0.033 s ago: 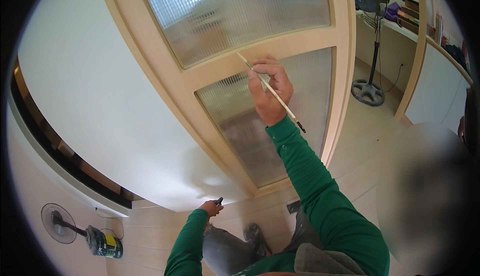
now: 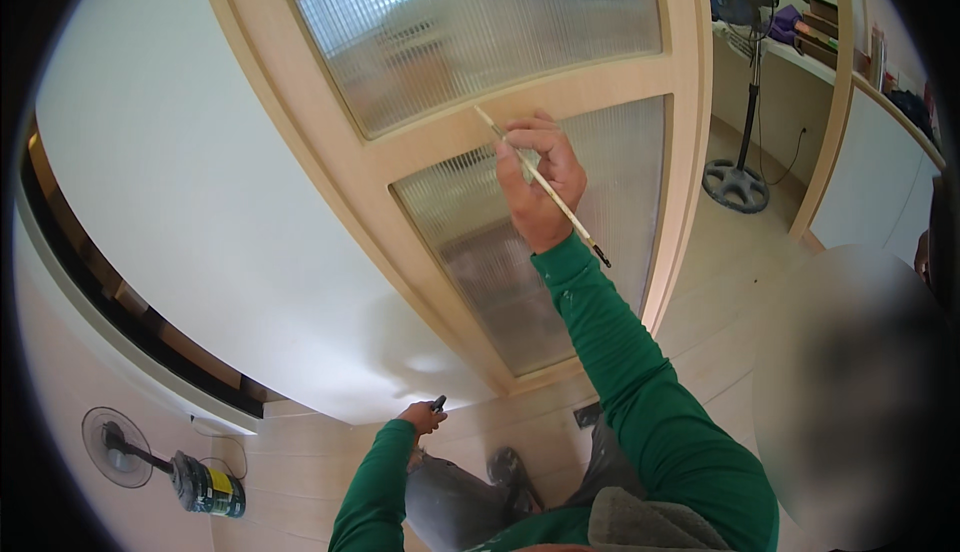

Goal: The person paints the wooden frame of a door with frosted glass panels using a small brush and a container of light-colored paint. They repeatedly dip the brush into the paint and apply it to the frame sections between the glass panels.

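My right hand (image 2: 548, 187) is closed in a pinch on a thin paintbrush (image 2: 560, 202) with a pale handle and a dark end. The brush's pale tip lies at the wooden crossbar (image 2: 425, 130) between two ribbed glass panes of a door; whether it touches the wood I cannot tell. Low down by the white panel (image 2: 250, 252), my left hand (image 2: 422, 417) grips a small black flashlight (image 2: 439, 403). A bright patch shows on the panel just above it. Behind my right hand is the lower glass pane (image 2: 490, 252).
At the lower left stands a fan with a dark base (image 2: 208, 485). A pedestal fan (image 2: 745, 112) is beyond the door, near a counter with boxes (image 2: 818, 32). White cabinets (image 2: 870, 177) are at the right, and a blurred shape (image 2: 850, 402) fills the lower right.
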A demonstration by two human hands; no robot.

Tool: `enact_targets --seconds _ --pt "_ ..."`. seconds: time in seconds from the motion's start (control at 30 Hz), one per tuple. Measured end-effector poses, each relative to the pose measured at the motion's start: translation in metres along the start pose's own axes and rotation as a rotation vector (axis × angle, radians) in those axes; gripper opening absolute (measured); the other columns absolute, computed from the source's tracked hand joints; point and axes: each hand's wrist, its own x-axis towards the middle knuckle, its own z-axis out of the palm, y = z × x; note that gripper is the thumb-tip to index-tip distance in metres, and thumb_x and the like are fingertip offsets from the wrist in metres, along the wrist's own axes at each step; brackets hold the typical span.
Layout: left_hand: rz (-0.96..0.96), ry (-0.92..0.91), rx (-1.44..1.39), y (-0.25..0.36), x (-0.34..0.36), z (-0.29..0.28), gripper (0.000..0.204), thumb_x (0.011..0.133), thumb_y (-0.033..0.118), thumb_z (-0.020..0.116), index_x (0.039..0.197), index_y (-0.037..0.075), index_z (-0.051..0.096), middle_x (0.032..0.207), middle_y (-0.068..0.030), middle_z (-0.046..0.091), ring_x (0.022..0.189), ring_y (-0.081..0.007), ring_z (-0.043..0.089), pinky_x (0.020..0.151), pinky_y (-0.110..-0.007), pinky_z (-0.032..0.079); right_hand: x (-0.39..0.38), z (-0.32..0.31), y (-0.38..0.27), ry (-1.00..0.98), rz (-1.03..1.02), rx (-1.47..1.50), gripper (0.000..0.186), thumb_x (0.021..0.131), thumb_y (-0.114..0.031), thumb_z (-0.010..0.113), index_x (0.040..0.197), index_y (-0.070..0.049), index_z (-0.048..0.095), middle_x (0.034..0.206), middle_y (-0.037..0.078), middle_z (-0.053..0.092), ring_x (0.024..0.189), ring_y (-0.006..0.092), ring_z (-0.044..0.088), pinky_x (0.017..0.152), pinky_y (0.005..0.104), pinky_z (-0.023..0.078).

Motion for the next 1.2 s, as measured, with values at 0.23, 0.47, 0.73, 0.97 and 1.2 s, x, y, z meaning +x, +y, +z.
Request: enact_targets --seconds 0.23,0.47,0.73,0.97,1.2 --pt "0.002 -0.008 0.008 0.017 0.001 -0.017 0.048 0.098 0.042 0.067 0.118 -0.001 0.066 0.090 -0.0103 0.075 0.073 -0.0178 0.071 0.070 -0.035 0.060 0.007 0.007 0.008 -0.036 -0.025 -0.035 0.016 0.088 -0.004 0.075 0.099 -0.008 0.065 0.100 0.010 0.070 0.103 0.0233 0.067 0.117 0.0545 0.035" --pt "0.013 0.018 0.003 0.015 0.004 -0.017 0.049 0.097 0.044 0.068 0.118 0.000 0.067 0.086 -0.0097 0.075 0.070 -0.0172 0.071 0.069 -0.035 0.060 0.009 0.011 0.007 -0.018 -0.039 -0.061 0.017 0.082 -0.004 0.077 0.095 -0.009 0.067 0.096 0.007 0.071 0.100 0.0263 0.069 0.112 0.0552 0.040" --pt "0.008 -0.001 0.010 0.016 0.003 -0.017 0.047 0.098 0.041 0.067 0.121 0.000 0.066 0.091 -0.0108 0.076 0.074 -0.0182 0.072 0.071 -0.036 0.060 0.009 0.011 0.009 -0.006 -0.061 -0.112 0.017 0.083 -0.003 0.077 0.096 -0.008 0.068 0.096 0.007 0.071 0.099 0.0258 0.068 0.111 0.0521 0.042" --pt "0.010 -0.001 0.008 0.013 0.004 -0.017 0.047 0.098 0.042 0.067 0.121 0.001 0.066 0.093 -0.0113 0.076 0.076 -0.0189 0.072 0.072 -0.036 0.060 0.009 0.008 0.009 0.028 -0.058 -0.058 0.016 0.083 -0.001 0.076 0.096 -0.008 0.068 0.096 0.008 0.071 0.098 0.0260 0.067 0.107 0.0498 0.046" --pt "-0.010 -0.012 -0.001 0.022 -0.005 -0.019 0.047 0.098 0.042 0.067 0.122 0.001 0.066 0.096 -0.0120 0.076 0.078 -0.0204 0.073 0.073 -0.037 0.061 0.010 0.008 0.007 -0.014 -0.086 -0.146 0.018 0.082 -0.002 0.077 0.096 -0.008 0.069 0.096 0.007 0.070 0.101 0.0279 0.066 0.104 0.0499 0.046"
